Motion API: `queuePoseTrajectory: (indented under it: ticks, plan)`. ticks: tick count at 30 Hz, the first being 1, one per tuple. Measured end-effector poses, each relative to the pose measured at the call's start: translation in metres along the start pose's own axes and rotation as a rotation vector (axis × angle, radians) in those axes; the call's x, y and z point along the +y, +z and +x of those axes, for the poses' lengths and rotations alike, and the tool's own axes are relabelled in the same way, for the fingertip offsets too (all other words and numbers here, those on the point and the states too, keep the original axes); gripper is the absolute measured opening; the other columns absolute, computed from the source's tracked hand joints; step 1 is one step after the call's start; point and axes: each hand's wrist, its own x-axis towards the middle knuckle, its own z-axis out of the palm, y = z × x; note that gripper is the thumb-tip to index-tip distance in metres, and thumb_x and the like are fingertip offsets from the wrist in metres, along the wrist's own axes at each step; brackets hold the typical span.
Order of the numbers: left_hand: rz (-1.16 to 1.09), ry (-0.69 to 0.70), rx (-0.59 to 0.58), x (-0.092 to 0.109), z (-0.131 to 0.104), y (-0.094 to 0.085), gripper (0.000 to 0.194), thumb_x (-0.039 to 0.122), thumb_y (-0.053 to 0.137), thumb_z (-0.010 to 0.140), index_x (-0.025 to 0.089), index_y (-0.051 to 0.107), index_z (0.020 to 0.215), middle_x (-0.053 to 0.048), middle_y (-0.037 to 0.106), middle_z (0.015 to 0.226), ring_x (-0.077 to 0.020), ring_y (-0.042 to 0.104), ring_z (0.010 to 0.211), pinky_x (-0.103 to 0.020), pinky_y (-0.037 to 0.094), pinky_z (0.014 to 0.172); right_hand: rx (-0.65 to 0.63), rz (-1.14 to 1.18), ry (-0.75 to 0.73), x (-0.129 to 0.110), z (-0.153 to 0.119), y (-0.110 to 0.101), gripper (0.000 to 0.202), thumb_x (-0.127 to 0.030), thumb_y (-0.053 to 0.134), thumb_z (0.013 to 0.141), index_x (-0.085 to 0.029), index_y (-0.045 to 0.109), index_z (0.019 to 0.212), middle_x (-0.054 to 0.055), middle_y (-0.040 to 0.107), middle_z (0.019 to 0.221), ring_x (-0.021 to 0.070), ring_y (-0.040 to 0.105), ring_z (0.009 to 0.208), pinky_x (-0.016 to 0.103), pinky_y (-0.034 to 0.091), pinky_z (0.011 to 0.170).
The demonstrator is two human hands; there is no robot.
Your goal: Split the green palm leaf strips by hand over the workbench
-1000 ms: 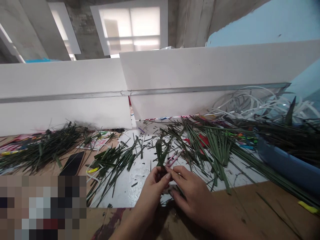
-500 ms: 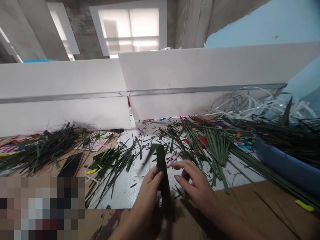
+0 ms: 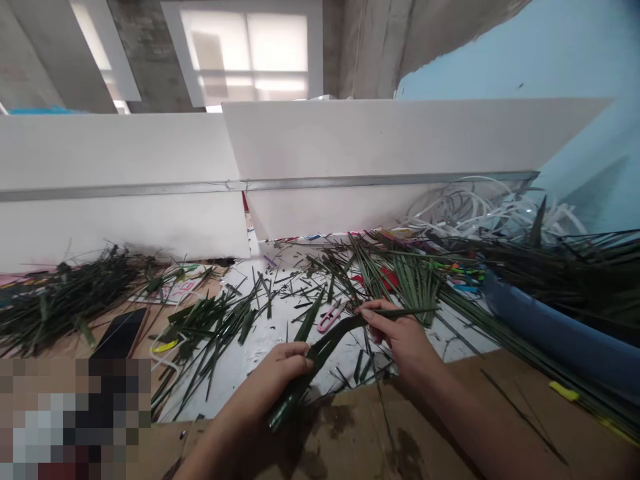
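A dark green leaf strip (image 3: 327, 345) stretches between my two hands, bent over toward the right. My left hand (image 3: 285, 370) is closed around its wide lower part, near the front of the white surface. Farther right, my right hand (image 3: 393, 328) pinches the narrow end between thumb and fingers, and a thin tip sticks out past them. Just behind the strip lie pink-handled snips (image 3: 331, 316) on the white surface. A loose pile of cut green leaves (image 3: 420, 280) spreads behind my right hand.
A blue basin (image 3: 540, 327) full of dark leaves stands at right, with white strapping coils (image 3: 470, 207) behind it. At left are a leaf heap (image 3: 75, 287), a black phone (image 3: 120, 333) and cut strips (image 3: 210, 317). White boards (image 3: 380, 140) rise at the back.
My right hand, apart from the leaf before, now pinches its end. The leaf has gone from upright to slanting rightward, and my left hand has shifted slightly left and lower. The view has shifted a little.
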Motion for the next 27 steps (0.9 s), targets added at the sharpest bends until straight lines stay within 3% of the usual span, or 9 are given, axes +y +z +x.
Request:
queuePoseTrajectory:
  ticks: [2, 4, 7, 10, 12, 15, 17, 22, 27]
  plan:
    - [-0.097, 0.033, -0.028, 0.006, 0.002, -0.005, 0.036, 0.050, 0.064, 0.076, 0.020, 0.058, 0.057, -0.001, 0.056, 0.050, -0.0148, 0.048, 0.047, -0.026, 0.038, 0.052, 0.011, 0.087, 0.038, 0.002, 0.001, 0.000, 0.030, -0.043, 0.080, 0.066, -0.017, 0.068, 0.079, -0.003, 0.055, 0.059, 0.0110, 0.047, 0.051, 0.024, 0.033, 0.050]
    - [-0.211, 0.066, -0.013, 0.011, 0.004, -0.006, 0.045, 0.062, 0.058, 0.078, 0.019, 0.063, 0.066, -0.004, 0.063, 0.057, -0.0166, 0.055, 0.050, -0.029, 0.044, 0.057, 0.053, 0.158, 0.061, 0.004, 0.001, 0.001, 0.032, -0.040, 0.081, 0.065, -0.018, 0.069, 0.084, -0.002, 0.060, 0.069, 0.0105, 0.053, 0.053, 0.023, 0.037, 0.051]
    - [-0.292, 0.094, 0.102, 0.011, 0.005, 0.000, 0.039, 0.052, 0.068, 0.076, 0.017, 0.067, 0.094, -0.006, 0.071, 0.075, -0.0164, 0.061, 0.060, -0.029, 0.047, 0.065, 0.092, 0.232, 0.071, 0.008, 0.001, 0.005, 0.036, -0.042, 0.082, 0.065, -0.019, 0.071, 0.090, -0.002, 0.064, 0.078, 0.0107, 0.058, 0.057, 0.023, 0.043, 0.056]
    - [-0.104, 0.087, 0.155, 0.002, 0.003, 0.017, 0.043, 0.039, 0.075, 0.075, 0.019, 0.066, 0.111, -0.008, 0.073, 0.095, -0.0173, 0.064, 0.072, -0.028, 0.048, 0.070, 0.063, 0.256, 0.062, 0.012, -0.005, 0.011, 0.034, -0.046, 0.080, 0.069, -0.021, 0.071, 0.091, 0.000, 0.067, 0.086, 0.0117, 0.061, 0.063, 0.026, 0.047, 0.065]
    - [-0.026, 0.088, 0.155, -0.006, 0.002, 0.027, 0.048, 0.040, 0.076, 0.073, 0.020, 0.066, 0.115, -0.010, 0.072, 0.102, -0.0199, 0.066, 0.078, -0.030, 0.049, 0.072, -0.030, 0.232, 0.083, 0.014, -0.013, 0.017, 0.032, -0.048, 0.076, 0.076, -0.022, 0.071, 0.093, 0.002, 0.070, 0.094, 0.0148, 0.064, 0.070, 0.029, 0.049, 0.073]
    - [-0.005, 0.104, 0.228, -0.013, 0.003, 0.033, 0.042, 0.050, 0.068, 0.078, 0.018, 0.069, 0.106, -0.011, 0.073, 0.098, -0.0237, 0.067, 0.082, -0.033, 0.050, 0.074, -0.220, 0.195, 0.132, 0.014, -0.028, 0.027, 0.032, -0.049, 0.070, 0.082, -0.023, 0.073, 0.100, 0.007, 0.071, 0.106, 0.0213, 0.067, 0.086, 0.036, 0.049, 0.084]
    - [-0.008, 0.111, 0.301, -0.014, 0.005, 0.027, 0.040, 0.053, 0.063, 0.081, 0.016, 0.070, 0.095, -0.011, 0.073, 0.091, -0.0248, 0.067, 0.082, -0.034, 0.051, 0.074, -0.281, 0.164, 0.169, 0.012, -0.035, 0.030, 0.034, -0.046, 0.072, 0.080, -0.023, 0.074, 0.105, 0.008, 0.071, 0.110, 0.0222, 0.067, 0.087, 0.038, 0.048, 0.087]
    - [-0.044, 0.151, 0.498, -0.009, 0.011, 0.001, 0.033, 0.048, 0.063, 0.079, 0.016, 0.063, 0.079, -0.007, 0.070, 0.072, -0.0205, 0.065, 0.067, -0.030, 0.049, 0.062, -0.293, 0.184, 0.162, 0.002, -0.031, 0.020, 0.042, -0.052, 0.074, 0.074, -0.023, 0.075, 0.104, 0.009, 0.070, 0.106, 0.0192, 0.062, 0.078, 0.035, 0.049, 0.081]
    - [0.121, 0.220, 0.489, -0.011, 0.019, -0.011, 0.034, 0.050, 0.060, 0.079, 0.018, 0.058, 0.069, -0.002, 0.063, 0.060, -0.0169, 0.058, 0.054, -0.027, 0.043, 0.053, -0.315, 0.124, 0.181, 0.005, -0.022, 0.013, 0.042, -0.057, 0.066, 0.080, -0.019, 0.075, 0.096, 0.008, 0.068, 0.088, 0.0160, 0.057, 0.070, 0.029, 0.048, 0.068]
